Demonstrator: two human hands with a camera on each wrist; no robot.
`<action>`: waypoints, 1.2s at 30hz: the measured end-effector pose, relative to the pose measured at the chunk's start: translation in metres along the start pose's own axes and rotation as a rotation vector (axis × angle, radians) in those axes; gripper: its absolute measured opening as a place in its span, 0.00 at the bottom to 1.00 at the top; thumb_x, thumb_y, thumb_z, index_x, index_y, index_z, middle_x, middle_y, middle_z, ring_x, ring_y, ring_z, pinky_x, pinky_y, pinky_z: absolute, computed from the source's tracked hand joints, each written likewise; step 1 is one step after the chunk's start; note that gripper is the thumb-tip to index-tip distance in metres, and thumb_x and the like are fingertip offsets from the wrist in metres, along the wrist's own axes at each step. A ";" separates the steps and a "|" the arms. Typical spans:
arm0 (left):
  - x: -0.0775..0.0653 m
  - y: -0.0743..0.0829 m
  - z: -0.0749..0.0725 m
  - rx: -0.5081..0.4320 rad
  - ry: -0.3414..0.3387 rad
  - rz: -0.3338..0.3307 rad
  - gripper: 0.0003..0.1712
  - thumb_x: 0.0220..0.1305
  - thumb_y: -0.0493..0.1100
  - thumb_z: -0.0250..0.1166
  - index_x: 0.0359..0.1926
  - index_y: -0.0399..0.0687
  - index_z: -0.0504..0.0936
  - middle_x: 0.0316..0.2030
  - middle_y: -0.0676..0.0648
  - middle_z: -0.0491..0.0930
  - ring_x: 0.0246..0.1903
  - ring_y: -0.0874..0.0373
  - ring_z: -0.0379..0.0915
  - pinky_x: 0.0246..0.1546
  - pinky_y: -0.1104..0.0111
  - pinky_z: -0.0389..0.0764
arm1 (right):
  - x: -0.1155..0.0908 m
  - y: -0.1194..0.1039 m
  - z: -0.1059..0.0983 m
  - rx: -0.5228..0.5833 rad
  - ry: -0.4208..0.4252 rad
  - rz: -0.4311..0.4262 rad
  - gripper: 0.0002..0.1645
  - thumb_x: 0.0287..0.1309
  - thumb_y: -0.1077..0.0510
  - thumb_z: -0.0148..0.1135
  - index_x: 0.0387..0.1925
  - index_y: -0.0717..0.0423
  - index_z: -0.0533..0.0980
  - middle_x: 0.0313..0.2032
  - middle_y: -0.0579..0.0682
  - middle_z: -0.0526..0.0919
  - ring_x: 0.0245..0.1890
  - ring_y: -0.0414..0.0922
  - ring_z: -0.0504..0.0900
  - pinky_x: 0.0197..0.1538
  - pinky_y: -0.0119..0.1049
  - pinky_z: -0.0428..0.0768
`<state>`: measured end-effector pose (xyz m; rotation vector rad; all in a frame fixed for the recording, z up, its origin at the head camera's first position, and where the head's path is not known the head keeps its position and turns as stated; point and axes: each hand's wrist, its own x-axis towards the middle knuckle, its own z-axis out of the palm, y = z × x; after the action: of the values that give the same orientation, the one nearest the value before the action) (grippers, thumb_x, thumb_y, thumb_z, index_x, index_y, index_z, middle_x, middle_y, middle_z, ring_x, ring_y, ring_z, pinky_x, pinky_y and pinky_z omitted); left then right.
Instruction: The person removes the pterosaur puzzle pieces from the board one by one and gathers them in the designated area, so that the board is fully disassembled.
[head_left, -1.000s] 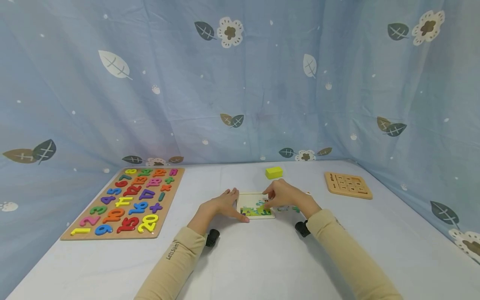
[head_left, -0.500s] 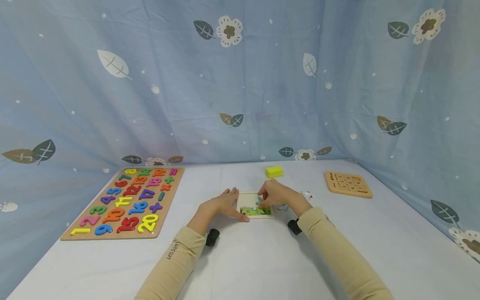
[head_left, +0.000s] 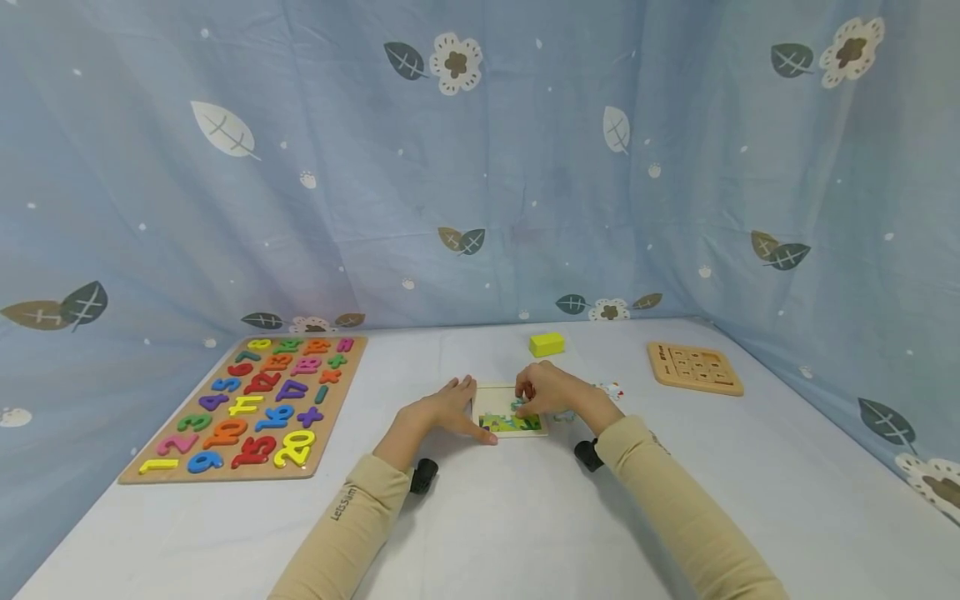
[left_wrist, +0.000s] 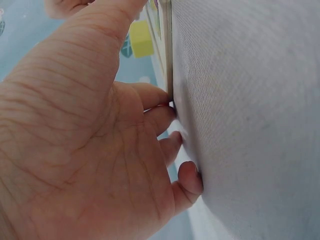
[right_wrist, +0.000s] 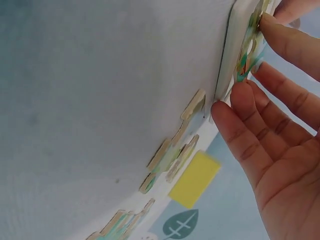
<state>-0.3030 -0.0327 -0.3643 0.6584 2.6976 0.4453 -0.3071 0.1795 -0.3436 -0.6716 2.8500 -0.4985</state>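
Note:
My left hand [head_left: 447, 408] rests at the left side of a shallow wooden jigsaw tray [head_left: 492, 397]. Its fingers are spread, with the thumb by the front left corner; the left wrist view shows fingertips against the tray's edge and on the cloth. Over the tray's right part, my right hand [head_left: 553, 390] pinches a jigsaw piece [right_wrist: 243, 64] with teal marks between thumb and fingers. Green and yellow pieces [head_left: 501, 422] fill the tray's near part, while its far part shows bare cream wood. The right hand hides the tray's right side. Loose jigsaw pieces [right_wrist: 172, 152] lie just right of the tray.
A yellow block [head_left: 547, 344] stands behind the tray. Far left lies a large wooden board [head_left: 330, 417] of coloured numbers and signs. A small wooden number-tile board [head_left: 696, 368] lies at the right. White cloth covers the table, and a blue patterned curtain [head_left: 337, 183] hangs behind.
My right hand moved left over the tray with the jigsaw piece during the first half second, uncovering loose pieces at the right. Since then it has stayed nearly in place. My left hand kept its position.

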 end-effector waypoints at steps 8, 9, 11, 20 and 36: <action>-0.001 0.000 0.000 -0.007 0.001 0.002 0.66 0.50 0.67 0.69 0.75 0.38 0.43 0.76 0.41 0.41 0.76 0.44 0.34 0.73 0.50 0.49 | -0.002 -0.002 0.000 -0.050 0.016 -0.068 0.10 0.53 0.55 0.71 0.34 0.57 0.82 0.23 0.45 0.74 0.24 0.38 0.69 0.29 0.28 0.70; 0.000 0.000 0.000 -0.007 0.002 0.003 0.66 0.50 0.67 0.69 0.75 0.38 0.43 0.76 0.41 0.41 0.76 0.44 0.34 0.73 0.50 0.49 | -0.002 -0.002 0.000 -0.058 0.016 -0.072 0.10 0.54 0.55 0.70 0.34 0.57 0.82 0.23 0.45 0.74 0.23 0.38 0.69 0.29 0.28 0.70; -0.001 0.000 0.000 -0.006 0.002 0.005 0.66 0.50 0.67 0.69 0.75 0.37 0.43 0.76 0.41 0.42 0.76 0.44 0.34 0.73 0.51 0.49 | -0.002 -0.002 0.000 -0.074 0.015 -0.079 0.10 0.55 0.55 0.70 0.34 0.57 0.82 0.22 0.44 0.74 0.23 0.37 0.69 0.29 0.28 0.70; 0.000 0.000 0.000 -0.001 0.002 0.009 0.66 0.50 0.67 0.69 0.75 0.37 0.43 0.76 0.41 0.41 0.76 0.44 0.35 0.73 0.51 0.49 | -0.006 0.001 -0.004 -0.062 0.069 -0.144 0.08 0.57 0.57 0.68 0.35 0.59 0.82 0.21 0.44 0.74 0.22 0.37 0.68 0.27 0.27 0.69; 0.000 0.000 0.000 0.000 0.012 0.024 0.66 0.50 0.65 0.70 0.75 0.36 0.43 0.76 0.40 0.42 0.76 0.44 0.35 0.74 0.52 0.49 | -0.038 0.033 -0.024 -0.079 0.097 -0.180 0.08 0.56 0.59 0.67 0.35 0.62 0.82 0.22 0.45 0.74 0.23 0.36 0.66 0.28 0.28 0.68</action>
<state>-0.3029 -0.0324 -0.3640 0.6916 2.7037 0.4564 -0.2927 0.2312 -0.3297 -0.9501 2.9279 -0.4583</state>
